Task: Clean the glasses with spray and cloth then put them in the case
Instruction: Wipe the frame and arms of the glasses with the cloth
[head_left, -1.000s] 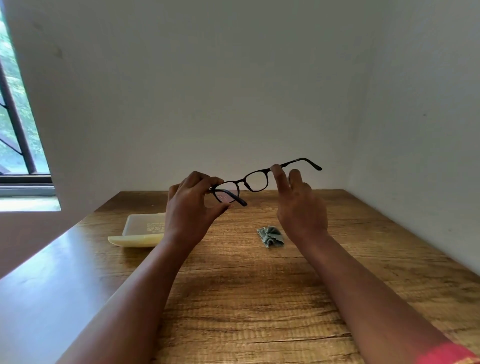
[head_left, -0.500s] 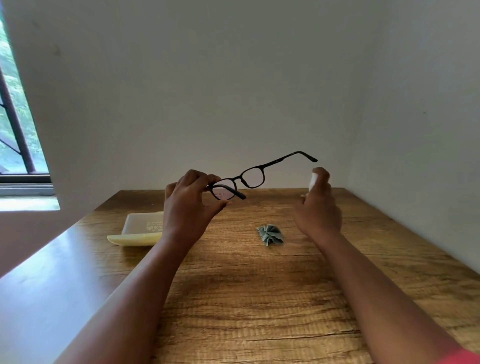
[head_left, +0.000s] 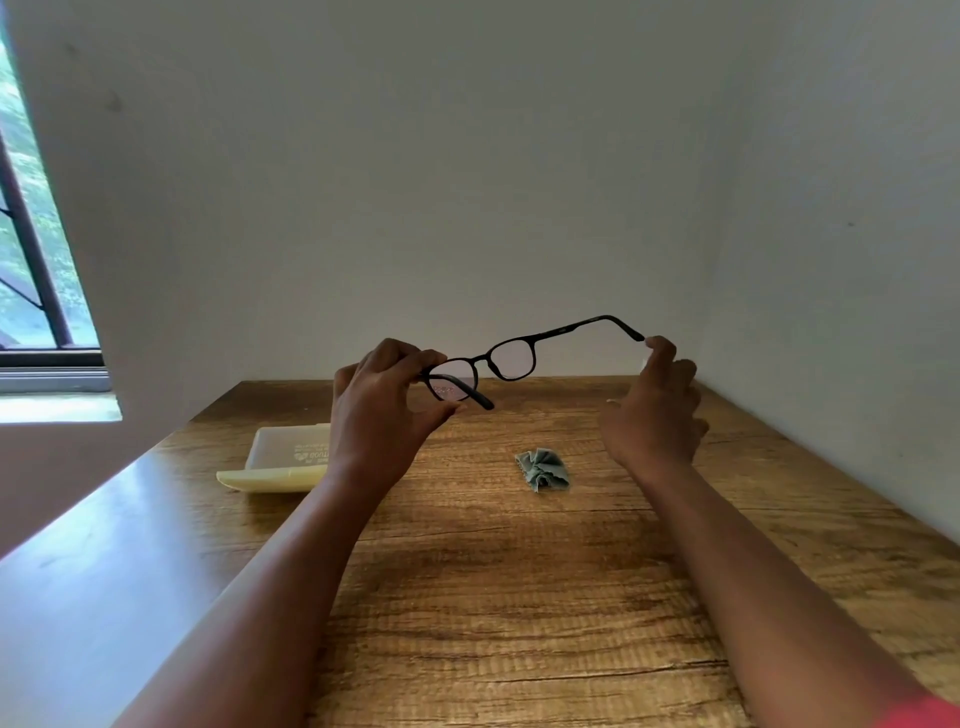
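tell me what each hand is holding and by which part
The left hand pinches the glasses at the left lens end. The right hand grips a small white object, mostly hidden.

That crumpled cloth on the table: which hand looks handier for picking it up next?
Probably the right hand: it is nearer the cloth, though it seems to hold something small. The left hand pinches the glasses.

- A brown wood-grain table (head_left: 519, 597) fills the lower scene, its far edge against a pale wall and its right edge along a side wall.
- 1 cream, oblong plastic glasses case (head_left: 280, 460) lies open at the far left.
- 1 small, crumpled grey-green cloth (head_left: 543, 467) lies right of it, well apart, near the table's middle.
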